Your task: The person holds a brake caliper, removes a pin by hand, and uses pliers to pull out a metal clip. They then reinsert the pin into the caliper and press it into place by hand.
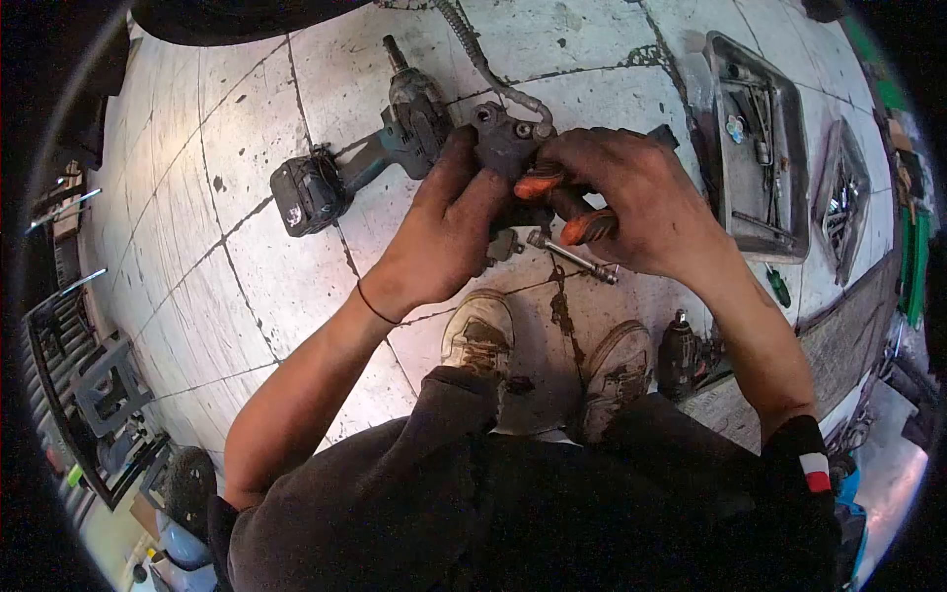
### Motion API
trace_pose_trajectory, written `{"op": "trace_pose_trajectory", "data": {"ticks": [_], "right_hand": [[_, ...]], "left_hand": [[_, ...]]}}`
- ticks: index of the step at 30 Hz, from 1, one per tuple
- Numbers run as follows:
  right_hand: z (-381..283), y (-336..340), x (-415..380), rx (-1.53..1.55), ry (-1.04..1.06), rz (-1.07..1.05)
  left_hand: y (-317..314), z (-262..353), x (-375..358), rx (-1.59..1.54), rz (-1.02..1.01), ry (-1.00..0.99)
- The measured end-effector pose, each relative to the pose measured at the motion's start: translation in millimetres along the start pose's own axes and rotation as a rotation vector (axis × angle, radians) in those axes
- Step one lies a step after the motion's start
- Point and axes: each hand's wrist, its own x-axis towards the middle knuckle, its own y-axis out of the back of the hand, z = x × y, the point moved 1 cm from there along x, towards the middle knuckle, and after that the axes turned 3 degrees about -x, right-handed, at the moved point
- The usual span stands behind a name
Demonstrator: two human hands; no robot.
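A dark metal part like a brake caliper, joined to a hose, is held up over the tiled floor. My left hand has its fingers wrapped round the part's left and lower side. In my right hand is a tool with orange-and-black handles, its fingers closed round them at the right of the part. The tool's jaws are hidden behind the hands and part. Below the hands, a socket extension and a small metal piece lie on the floor.
A cordless impact wrench lies left of the hands. On the right are a metal tray of tools and a second, smaller tray. A dark air tool stands near the right shoe. A green-handled screwdriver lies below the tray.
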Motion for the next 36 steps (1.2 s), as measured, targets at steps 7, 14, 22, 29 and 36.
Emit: {"op": "trace_pose_trajectory", "data": {"ticks": [7, 14, 22, 29, 36], "right_hand": [[-6.8, -10.5, -2.0, 0.256, -0.103, 0.068], [-15.1, -5.9, 3.1, 0.28, -0.239, 0.08], [-18.9, -13.5, 7.4, 0.032, -0.366, -0.056], [-23.4, -23.8, 0.7, 0.329, -0.4, 0.294], [-38.7, -8.9, 10.3, 0.501, -0.775, 0.131]], "left_hand": [[2.6, -1.8, -0.8, -0.052, 0.003, 0.109], [4.5, -1.5, -0.6, 0.277, -0.006, 0.001], [-1.5, -4.9, 2.0, -0.031, -0.013, -0.132], [2.7, -16.3, 2.4, 0.02, 0.006, -0.116], [15.2, -29.2, 3.6, 0.89, 0.015, -0.337]]}}
